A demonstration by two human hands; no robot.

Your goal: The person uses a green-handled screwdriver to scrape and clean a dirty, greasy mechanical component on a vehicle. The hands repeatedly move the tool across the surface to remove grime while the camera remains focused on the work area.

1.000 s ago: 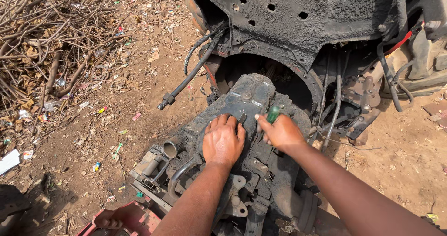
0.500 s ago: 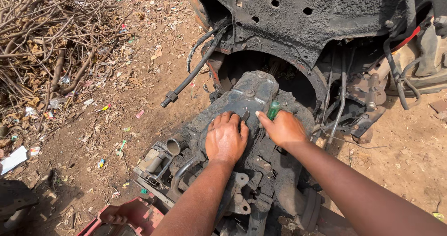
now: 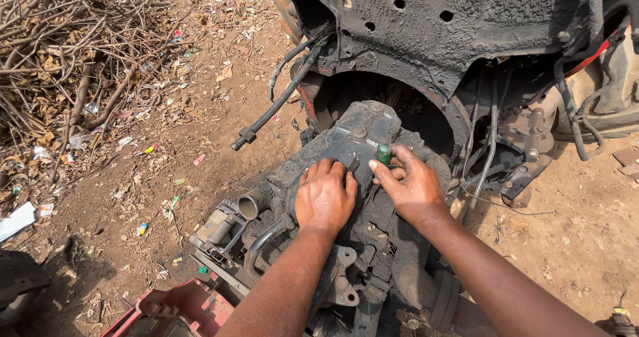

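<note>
A person's two bare hands work on a grimy, grease-caked gearbox housing that sits at the centre of the view on bare earth. The left hand lies palm-down on the housing's top, fingers together and flat, gripping nothing. Just beside it at 3 o'clock, the right hand is closed around a green-handled tool, whose handle end pokes up between thumb and fingers; its tip is hidden. At 12 o'clock looms the blackened vehicle body with a round opening behind the housing. A loose black hose trails toward 10 o'clock, where a heap of dry branches lies well apart. A red metal part sits at 7 o'clock.
</note>
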